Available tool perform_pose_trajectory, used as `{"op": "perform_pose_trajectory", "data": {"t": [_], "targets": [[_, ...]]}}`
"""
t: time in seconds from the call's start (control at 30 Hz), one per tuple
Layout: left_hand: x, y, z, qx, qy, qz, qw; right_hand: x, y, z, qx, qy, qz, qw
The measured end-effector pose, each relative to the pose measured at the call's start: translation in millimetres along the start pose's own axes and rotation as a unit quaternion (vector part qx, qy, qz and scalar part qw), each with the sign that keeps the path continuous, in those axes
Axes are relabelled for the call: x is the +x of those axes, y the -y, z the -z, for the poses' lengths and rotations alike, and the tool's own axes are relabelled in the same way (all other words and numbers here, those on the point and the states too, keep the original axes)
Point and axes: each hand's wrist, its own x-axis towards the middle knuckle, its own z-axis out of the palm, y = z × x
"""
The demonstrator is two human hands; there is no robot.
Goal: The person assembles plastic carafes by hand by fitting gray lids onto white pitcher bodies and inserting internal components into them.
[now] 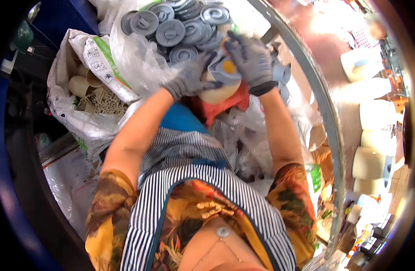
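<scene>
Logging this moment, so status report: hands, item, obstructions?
Left hand on cream pot; right hand at its other side, grip blurred. Red cloth close by. Grey lids heaped beyond.

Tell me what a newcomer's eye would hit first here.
Probably the heap of round grey lids at the top centre. Just below and to the right, the left hand and right hand, both in grey gloves, are at a cream container with a yellow-orange patch, above a red cloth. Left of them, an open white sack holds cream cups.

Striped apron (pixel 185 151), grey-gloved hands (pixel 254 62)
</scene>
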Motion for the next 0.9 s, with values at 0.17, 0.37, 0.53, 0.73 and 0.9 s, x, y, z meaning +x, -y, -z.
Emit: {"op": "perform_pose_trajectory", "data": {"t": [0.17,0.37,0.53,0.73,0.9], "targets": [[43.9,-32.1,49.2,-0.024,-0.089,-0.078,0.993,-77.2,-8.8,30.8,0.346,-0.32,-0.126,0.873],[96.5,-124.7,-41.7,0.264,0.087,0.04,0.96,-167.1,-49.4,-40.9,0.418,-0.144,-0.294,0.847],[1.7,-91.4,24.2,0.212,-0.209,-0.093,0.95,-170.4,-66.7,-83.9,0.193,-0.02,-0.14,0.971],[-183.3,-88.9,172.1,-0.028,-0.365,0.304,0.879,-63.6,-57.4,-130.9,-0.081,-0.038,0.037,0.995],[-267.9,-102.7,188.1,0.024,-0.489,0.329,0.808,93.9,9.6,-203.7,-0.07,0.113,0.227,0.965]]}}
